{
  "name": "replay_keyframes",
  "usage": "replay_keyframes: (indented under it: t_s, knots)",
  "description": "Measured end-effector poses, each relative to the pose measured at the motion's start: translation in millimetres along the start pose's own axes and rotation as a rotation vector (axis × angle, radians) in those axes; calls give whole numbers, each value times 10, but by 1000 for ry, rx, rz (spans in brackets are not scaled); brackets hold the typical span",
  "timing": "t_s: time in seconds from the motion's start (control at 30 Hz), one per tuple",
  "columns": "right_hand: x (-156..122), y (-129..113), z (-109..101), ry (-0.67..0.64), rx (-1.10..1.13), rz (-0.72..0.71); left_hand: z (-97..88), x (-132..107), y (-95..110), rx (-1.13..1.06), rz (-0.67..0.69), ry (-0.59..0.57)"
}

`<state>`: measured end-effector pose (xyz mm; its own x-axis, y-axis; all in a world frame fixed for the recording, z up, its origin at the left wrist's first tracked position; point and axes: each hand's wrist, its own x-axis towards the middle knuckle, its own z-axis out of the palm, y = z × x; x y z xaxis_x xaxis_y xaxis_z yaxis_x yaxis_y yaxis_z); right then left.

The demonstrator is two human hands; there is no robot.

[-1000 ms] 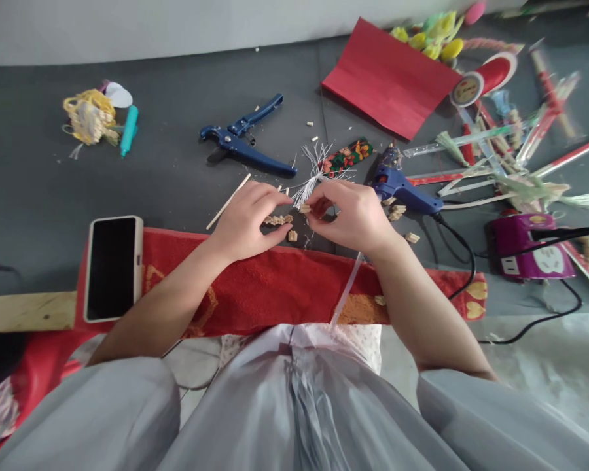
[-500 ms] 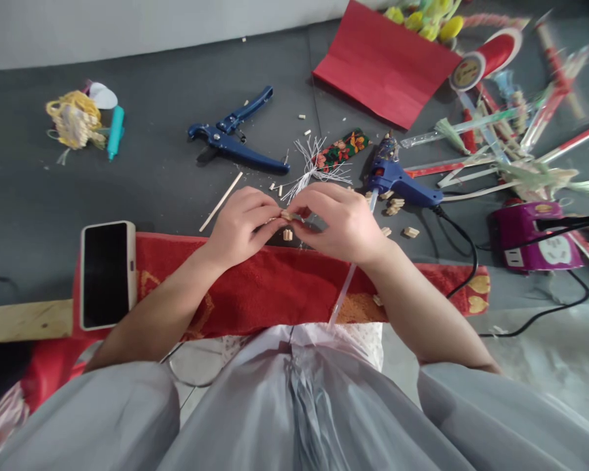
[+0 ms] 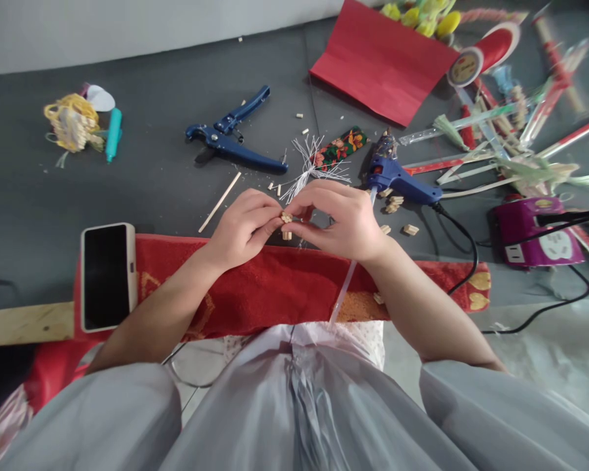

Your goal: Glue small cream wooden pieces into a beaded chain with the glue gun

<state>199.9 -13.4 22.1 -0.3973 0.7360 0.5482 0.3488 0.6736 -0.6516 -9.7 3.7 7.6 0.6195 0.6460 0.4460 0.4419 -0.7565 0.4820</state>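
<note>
Between my two hands, over the table's front part, is a small bundle of short wooden sticks [image 3: 286, 217], its flower-shaped end facing me. My left hand [image 3: 245, 226] pinches it from the left with thumb and fingertips. From the other side my right hand [image 3: 341, 219] grips it, fingers curled and thumb below. Just under the fingertips another small stick bundle [image 3: 287, 235] stands on the table. Several similar wooden bundles [image 3: 394, 205] lie right of my right hand. A thin wooden stick [image 3: 220, 201] rests beyond my left hand.
Blue cutters [image 3: 238, 147] lie open beyond my hands. A blue glue gun [image 3: 397, 176] is at the right, its cord leading toward a purple power socket [image 3: 537, 232]. A red towel [image 3: 265, 281] covers the front edge, with a phone [image 3: 107, 278] on its left end. Red paper [image 3: 383, 62] lies behind.
The small stick bundle has turned between my fingertips, so its flower-shaped end now shows. Both hands stay in nearly the same place, and the view has shifted slightly.
</note>
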Motion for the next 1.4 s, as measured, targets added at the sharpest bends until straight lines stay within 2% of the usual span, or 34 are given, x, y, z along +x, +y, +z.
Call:
replay_keyframes:
  t_s: [0.13, 0.3, 0.43, 0.53, 0.67, 0.83, 1.0, 1.17, 1.4]
  knots:
    - [0, 1, -1, 37, 15, 19, 10, 5, 5, 4, -2, 27]
    - [2, 21, -3, 6, 59, 131, 34, 9, -4, 44, 39, 179]
    - [4, 48, 0, -27, 81, 146, 24, 9, 12, 55, -18, 214]
    - [5, 61, 16, -47, 83, 131, 2, 11, 40, 74, -61, 187]
    - [3, 82, 27, -62, 60, 121, -7, 10, 57, 79, -49, 169]
    - [-2, 137, -37, -108, -70, 138, -8, -1, 23, 118, -129, 127]
    - [-20, 192, -65, -215, -280, 151, 8, 1, -27, 184, -99, -6]
    - [-47, 231, -16, -277, -360, 159, 40, 4, -51, 224, -141, -136]
    - [-51, 249, -17, -323, -401, 179, 69, -15, -93, 229, -148, -183]
